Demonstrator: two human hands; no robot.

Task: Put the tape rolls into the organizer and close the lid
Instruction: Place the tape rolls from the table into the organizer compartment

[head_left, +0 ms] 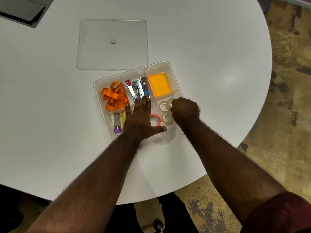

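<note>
A clear plastic organizer (166, 64) sits open on the white table. Its front right compartment holds clear tape rolls (163, 106), (167, 117), and a pink-edged roll (155, 119) lies in the compartment beside them. My left hand (140, 120) lies flat across the organizer with straight fingers, thumb on its front rim. My right hand (184, 110) has curled fingers over the rear tape roll at the compartment's right side; its fingertips are hidden. The clear lid (112, 44) lies flat on the table behind the organizer.
Other compartments hold an orange ribbon (114, 96), staplers (137, 89), orange sticky notes (159, 84) and a purple-capped tube (117, 122). A dark device (21, 10) sits at the table's far left corner. The round table edge curves close on the right.
</note>
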